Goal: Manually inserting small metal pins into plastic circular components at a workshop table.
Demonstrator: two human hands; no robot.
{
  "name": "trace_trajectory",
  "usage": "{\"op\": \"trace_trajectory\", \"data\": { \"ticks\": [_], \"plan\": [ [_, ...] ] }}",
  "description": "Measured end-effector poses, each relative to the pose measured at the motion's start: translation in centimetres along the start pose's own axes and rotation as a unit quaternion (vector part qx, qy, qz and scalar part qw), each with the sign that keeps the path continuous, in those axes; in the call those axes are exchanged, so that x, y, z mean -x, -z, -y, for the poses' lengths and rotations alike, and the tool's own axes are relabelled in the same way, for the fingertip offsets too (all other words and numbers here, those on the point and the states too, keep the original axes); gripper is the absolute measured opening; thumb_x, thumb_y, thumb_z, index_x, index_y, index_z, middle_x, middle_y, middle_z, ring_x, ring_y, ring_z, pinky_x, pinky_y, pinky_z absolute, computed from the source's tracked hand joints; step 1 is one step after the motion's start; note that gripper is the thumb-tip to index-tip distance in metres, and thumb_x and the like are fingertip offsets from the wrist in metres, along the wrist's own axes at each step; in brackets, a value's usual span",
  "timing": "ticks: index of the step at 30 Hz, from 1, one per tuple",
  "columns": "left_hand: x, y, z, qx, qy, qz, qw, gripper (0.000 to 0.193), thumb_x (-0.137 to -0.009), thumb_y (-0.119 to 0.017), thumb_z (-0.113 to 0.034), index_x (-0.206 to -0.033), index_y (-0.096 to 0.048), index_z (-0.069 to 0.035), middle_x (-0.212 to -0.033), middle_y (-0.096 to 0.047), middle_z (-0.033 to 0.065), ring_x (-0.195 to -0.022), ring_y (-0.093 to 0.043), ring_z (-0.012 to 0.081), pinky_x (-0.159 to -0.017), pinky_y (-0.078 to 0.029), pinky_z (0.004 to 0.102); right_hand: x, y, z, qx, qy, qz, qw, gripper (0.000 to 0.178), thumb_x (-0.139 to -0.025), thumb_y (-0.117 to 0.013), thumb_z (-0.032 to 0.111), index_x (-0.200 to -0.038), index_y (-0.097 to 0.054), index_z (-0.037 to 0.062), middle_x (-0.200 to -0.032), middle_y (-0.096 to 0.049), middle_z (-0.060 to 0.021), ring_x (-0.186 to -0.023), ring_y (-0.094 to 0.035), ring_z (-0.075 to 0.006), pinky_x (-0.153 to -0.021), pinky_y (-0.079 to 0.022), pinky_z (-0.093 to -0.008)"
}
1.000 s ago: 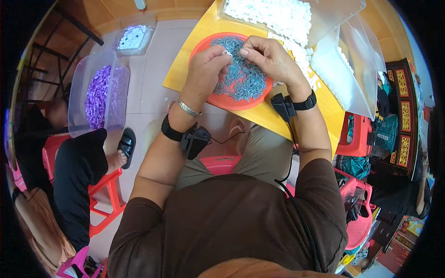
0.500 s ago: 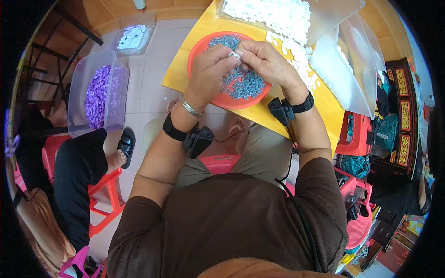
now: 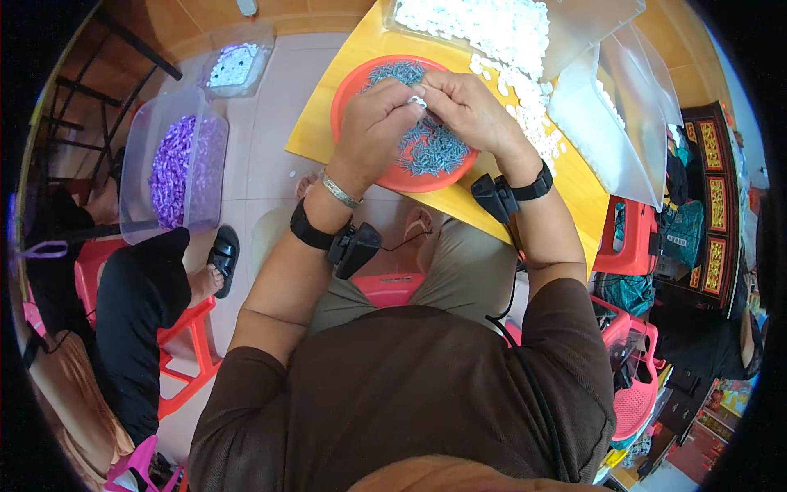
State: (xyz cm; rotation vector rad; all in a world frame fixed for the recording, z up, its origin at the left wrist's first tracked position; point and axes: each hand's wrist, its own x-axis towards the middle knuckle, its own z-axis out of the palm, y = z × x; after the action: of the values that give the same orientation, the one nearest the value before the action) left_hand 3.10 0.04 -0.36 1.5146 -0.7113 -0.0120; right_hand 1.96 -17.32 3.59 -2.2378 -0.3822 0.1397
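Observation:
My left hand (image 3: 373,127) is closed in a pinch on a small white plastic piece (image 3: 418,102). Its thumb and forefinger press the piece from the left. Close against it, my right hand (image 3: 471,108) has its thumb and fingers curled together; whatever lies between those fingertips is hidden. Both hands are over a shallow red basin (image 3: 346,92), partly covering it. Many small grey-blue screws (image 3: 432,152) fill the basin in a loose heap.
The basin stands on a yellow tabletop (image 3: 324,115). Loose white pieces (image 3: 533,115) spread beside a clear box (image 3: 574,33) of more. A clear bin (image 3: 215,156) of purple pieces stands on the floor at left, near another person's leg (image 3: 135,287).
Both hands stay together over the basin, with slight finger movement around the white piece. At far left, a purple loop has come more clearly into view.

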Motion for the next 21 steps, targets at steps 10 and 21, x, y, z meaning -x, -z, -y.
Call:
{"op": "trace_trajectory", "data": {
  "ticks": [10,21],
  "plan": [
    [-0.12,0.52,-0.27,0.195,0.157,-0.018,0.968,0.019,-0.086,-0.050,-0.015,-0.081,-0.061,0.000,-0.070,-0.058,0.0028,-0.064,-0.052,0.0091,-0.061,-0.042,0.0209,0.19,0.19,0.14,-0.144,-0.009,0.054,0.988,0.020,-0.095,-0.048,0.020,-0.084,-0.053,0.0035,-0.071,-0.049,0.0033,-0.066,-0.044,-0.0042,-0.060,-0.039,-0.0188],
    [-0.01,0.96,-0.24,0.277,0.189,-0.019,0.942,0.021,-0.087,-0.050,-0.017,-0.081,-0.061,0.000,-0.072,-0.059,0.0043,-0.064,-0.055,0.0106,-0.060,-0.042,0.0214,0.30,0.49,0.17,-0.173,0.018,0.021,0.985,0.009,-0.087,-0.056,0.008,-0.087,-0.058,-0.0001,-0.073,-0.055,0.0022,-0.069,-0.049,-0.0049,-0.064,-0.042,-0.0209]
  ]
}}
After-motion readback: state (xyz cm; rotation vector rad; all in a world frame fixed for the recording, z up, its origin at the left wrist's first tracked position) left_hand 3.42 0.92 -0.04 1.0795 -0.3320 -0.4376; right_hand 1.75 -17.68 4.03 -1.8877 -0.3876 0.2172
